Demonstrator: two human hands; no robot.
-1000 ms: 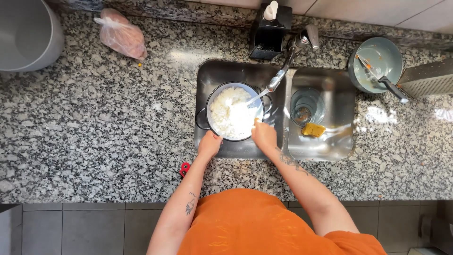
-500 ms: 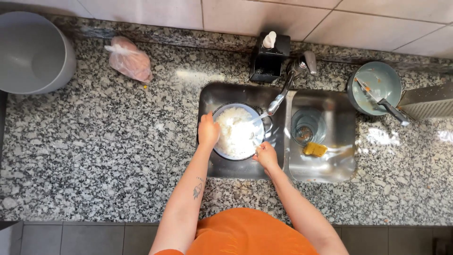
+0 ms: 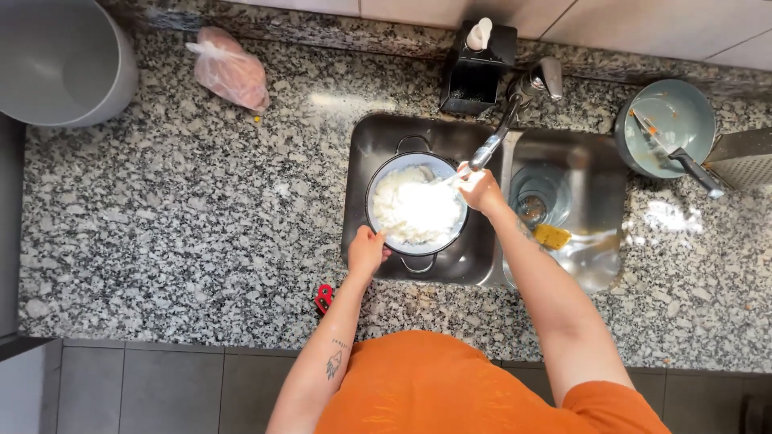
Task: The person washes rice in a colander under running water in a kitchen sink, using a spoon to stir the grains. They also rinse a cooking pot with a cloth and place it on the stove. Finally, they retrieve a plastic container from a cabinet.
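Observation:
A round metal pot [image 3: 384,181] full of white rice [image 3: 418,210] sits in the left basin of a steel sink [image 3: 366,141]. My left hand [image 3: 366,251] grips the pot's near left rim. My right hand [image 3: 481,190] is curled at the pot's far right rim, just under the end of the faucet spout [image 3: 492,145]. A thin pale streak runs from that hand onto the rice; I cannot tell whether it is a utensil or water.
The right basin holds a glass [image 3: 537,191] and a yellow sponge [image 3: 552,235]. On the granite counter are a black soap dispenser [image 3: 476,68], a teal bowl with utensils [image 3: 667,128], a grater [image 3: 744,158], a pink plastic bag [image 3: 232,68], a grey bin [image 3: 60,64] and a small red object [image 3: 323,298].
My left hand slid from the pot's far left rim to its near left rim. My right hand left the near rim and rose to the far right rim under the faucet.

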